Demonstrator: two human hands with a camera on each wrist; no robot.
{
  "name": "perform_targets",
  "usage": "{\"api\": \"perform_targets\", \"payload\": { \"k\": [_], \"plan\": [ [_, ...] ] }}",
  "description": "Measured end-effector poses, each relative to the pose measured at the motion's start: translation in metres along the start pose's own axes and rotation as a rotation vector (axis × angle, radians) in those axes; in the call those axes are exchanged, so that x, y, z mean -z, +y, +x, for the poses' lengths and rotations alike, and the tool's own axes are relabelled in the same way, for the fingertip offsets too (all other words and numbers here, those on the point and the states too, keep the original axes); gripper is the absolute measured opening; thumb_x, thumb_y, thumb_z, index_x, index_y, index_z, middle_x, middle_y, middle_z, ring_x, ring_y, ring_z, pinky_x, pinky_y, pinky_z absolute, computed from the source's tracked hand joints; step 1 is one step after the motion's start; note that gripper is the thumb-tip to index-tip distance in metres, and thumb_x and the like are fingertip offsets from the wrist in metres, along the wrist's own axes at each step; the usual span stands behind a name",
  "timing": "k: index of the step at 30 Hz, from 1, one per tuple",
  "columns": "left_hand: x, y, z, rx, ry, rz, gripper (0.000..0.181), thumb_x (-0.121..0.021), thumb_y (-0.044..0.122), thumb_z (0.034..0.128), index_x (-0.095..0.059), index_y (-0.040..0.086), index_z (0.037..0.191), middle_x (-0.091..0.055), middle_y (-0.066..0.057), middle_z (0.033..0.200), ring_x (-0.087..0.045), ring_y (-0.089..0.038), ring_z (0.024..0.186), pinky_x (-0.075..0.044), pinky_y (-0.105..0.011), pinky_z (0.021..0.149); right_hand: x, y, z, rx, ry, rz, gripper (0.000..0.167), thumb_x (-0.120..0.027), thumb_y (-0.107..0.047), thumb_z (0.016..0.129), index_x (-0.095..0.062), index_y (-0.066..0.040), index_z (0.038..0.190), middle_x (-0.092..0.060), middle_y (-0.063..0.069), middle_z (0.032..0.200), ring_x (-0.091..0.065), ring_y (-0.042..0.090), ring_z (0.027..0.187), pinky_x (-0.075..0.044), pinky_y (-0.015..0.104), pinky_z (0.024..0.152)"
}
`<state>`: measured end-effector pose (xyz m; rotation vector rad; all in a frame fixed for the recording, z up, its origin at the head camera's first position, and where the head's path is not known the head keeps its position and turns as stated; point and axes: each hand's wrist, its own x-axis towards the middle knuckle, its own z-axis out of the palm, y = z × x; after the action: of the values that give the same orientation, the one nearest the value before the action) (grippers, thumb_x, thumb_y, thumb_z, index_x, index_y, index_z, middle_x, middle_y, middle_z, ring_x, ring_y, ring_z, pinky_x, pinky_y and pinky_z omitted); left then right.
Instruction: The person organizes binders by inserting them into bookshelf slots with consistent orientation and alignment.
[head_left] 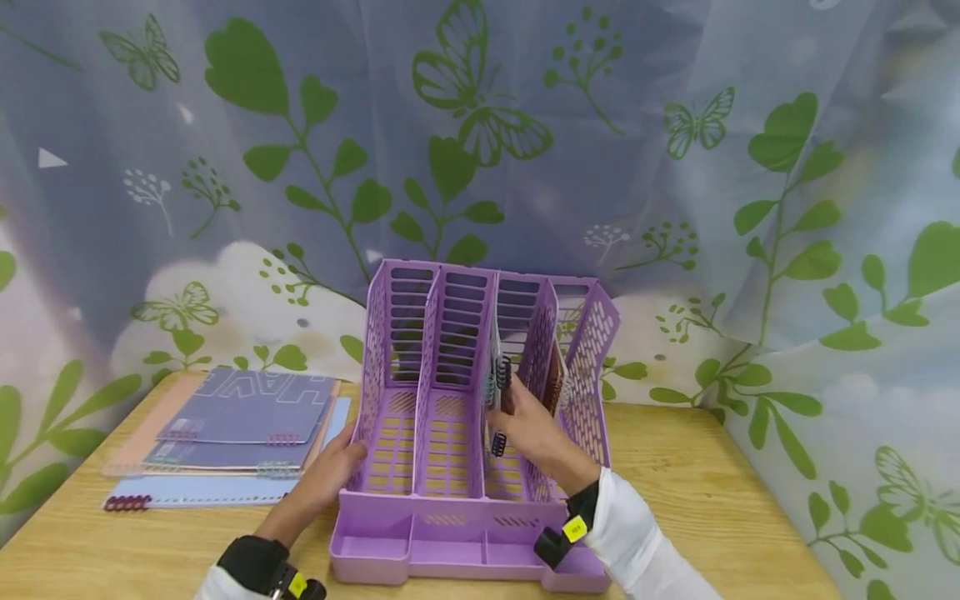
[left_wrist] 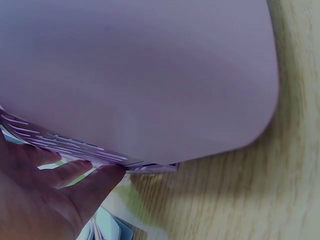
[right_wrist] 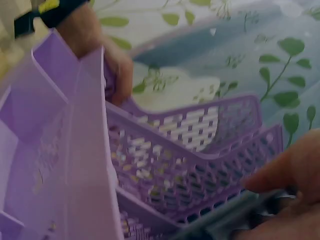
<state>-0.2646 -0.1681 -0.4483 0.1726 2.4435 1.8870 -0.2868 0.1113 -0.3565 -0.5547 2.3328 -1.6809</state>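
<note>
A purple desk organizer [head_left: 450, 510] with tall lattice dividers stands on the table. My left hand [head_left: 328, 472] grips the front edge of its left side wall; the left wrist view shows the fingers [left_wrist: 65, 172] along the slotted wall. In the third compartment from the left, my right hand [head_left: 531, 427] holds a notebook with black spiral rings [head_left: 498, 443], upright against the divider. Beside it shows a notebook with pale green rings [head_left: 490, 390]. The right wrist view catches the right hand [right_wrist: 285, 185] at the notebook, blurred. A brown notebook [head_left: 556, 375] stands in the rightmost compartment.
Left of the organizer lies a pile of ring-bound notebooks: a dark blue one [head_left: 247, 408] on top, a peach one [head_left: 153, 421] and a light blue one [head_left: 202, 492] with dark red rings below. A leaf-patterned curtain [head_left: 480, 208] hangs behind the wooden table [head_left: 697, 492].
</note>
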Motion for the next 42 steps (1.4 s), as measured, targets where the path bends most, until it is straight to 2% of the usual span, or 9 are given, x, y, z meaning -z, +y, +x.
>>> {"api": "perform_targets", "payload": {
  "k": [6,10,15,21,26,29,32,36,42],
  "plan": [
    [0.001,-0.001,-0.002,0.007,-0.008,-0.008,0.055,-0.033,0.011,0.0988,-0.019,-0.002,0.15,-0.053,-0.03,0.125,-0.058,-0.037,0.103,-0.043,-0.053,0.093,0.008,0.006,0.015,-0.031,-0.091,-0.174,0.078,-0.05,0.0,0.095,-0.001,-0.011,0.154,-0.007,0.019,0.157,-0.012,0.036,0.141,-0.018,0.055,0.11],
    [0.001,0.0,-0.003,0.01,-0.002,0.004,0.055,-0.033,0.011,0.0984,-0.02,-0.001,0.15,-0.053,-0.03,0.126,-0.058,-0.037,0.104,-0.043,-0.053,0.092,0.008,0.008,0.013,-0.08,-0.092,-0.327,0.077,-0.053,-0.007,0.096,0.0,-0.006,0.153,-0.01,0.024,0.155,-0.021,0.041,0.138,-0.024,0.056,0.108],
    [0.001,0.001,-0.002,0.011,0.005,0.01,0.056,-0.033,0.011,0.0981,-0.019,-0.001,0.15,-0.05,-0.031,0.129,-0.056,-0.038,0.107,-0.041,-0.055,0.095,0.011,0.01,0.01,-0.09,-0.081,-0.363,0.073,-0.053,-0.007,0.097,-0.005,-0.003,0.152,-0.012,0.023,0.155,-0.027,0.041,0.136,-0.032,0.055,0.104],
    [0.001,-0.002,-0.003,0.012,0.007,0.023,0.055,-0.033,0.012,0.0991,-0.019,-0.001,0.151,-0.048,-0.032,0.131,-0.056,-0.039,0.108,-0.04,-0.055,0.096,0.019,-0.002,0.005,-0.12,-0.085,-0.508,0.073,-0.051,-0.007,0.098,-0.003,0.0,0.152,-0.014,0.022,0.155,-0.024,0.037,0.138,-0.026,0.052,0.109],
    [0.002,0.0,-0.003,0.006,0.011,0.03,0.056,-0.034,0.012,0.0983,-0.019,-0.002,0.15,-0.051,-0.032,0.127,-0.058,-0.039,0.104,-0.044,-0.052,0.092,0.019,-0.001,0.005,-0.111,-0.077,-0.544,0.072,-0.052,-0.004,0.097,-0.007,0.001,0.152,-0.017,0.023,0.154,-0.026,0.037,0.137,-0.026,0.051,0.109],
    [0.002,0.0,-0.003,0.011,0.002,0.036,0.055,-0.033,0.013,0.0985,-0.019,-0.001,0.15,-0.052,-0.031,0.126,-0.058,-0.037,0.102,-0.045,-0.051,0.09,0.017,0.006,0.005,-0.115,-0.071,-0.556,0.071,-0.053,-0.001,0.095,-0.008,0.003,0.151,-0.019,0.023,0.153,-0.028,0.037,0.136,-0.026,0.049,0.109],
    [0.003,0.0,-0.002,0.013,0.006,0.035,0.056,-0.033,0.013,0.0983,-0.019,-0.001,0.15,-0.051,-0.031,0.128,-0.058,-0.037,0.103,-0.044,-0.051,0.092,0.012,0.016,0.009,-0.085,-0.09,-0.563,0.071,-0.054,0.004,0.092,-0.011,0.007,0.149,-0.023,0.027,0.15,-0.034,0.04,0.132,-0.03,0.049,0.108],
    [0.003,0.0,-0.002,-0.014,0.01,0.019,0.055,-0.033,0.01,0.0975,-0.02,-0.003,0.15,-0.051,-0.032,0.127,-0.058,-0.038,0.104,-0.044,-0.051,0.092,0.006,0.027,0.012,-0.05,-0.096,-0.607,0.074,-0.053,0.01,0.088,-0.011,0.009,0.148,-0.028,0.029,0.147,-0.042,0.041,0.126,-0.033,0.048,0.105],
    [0.002,-0.001,-0.001,-0.004,0.008,0.024,0.056,-0.034,0.011,0.0979,-0.019,-0.003,0.15,-0.05,-0.031,0.128,-0.057,-0.037,0.106,-0.043,-0.051,0.094,0.005,0.029,0.006,-0.113,-0.043,-0.624,0.071,-0.058,0.003,0.09,-0.015,0.013,0.146,-0.037,0.03,0.142,-0.046,0.04,0.123,-0.039,0.047,0.101]
  ]
}}
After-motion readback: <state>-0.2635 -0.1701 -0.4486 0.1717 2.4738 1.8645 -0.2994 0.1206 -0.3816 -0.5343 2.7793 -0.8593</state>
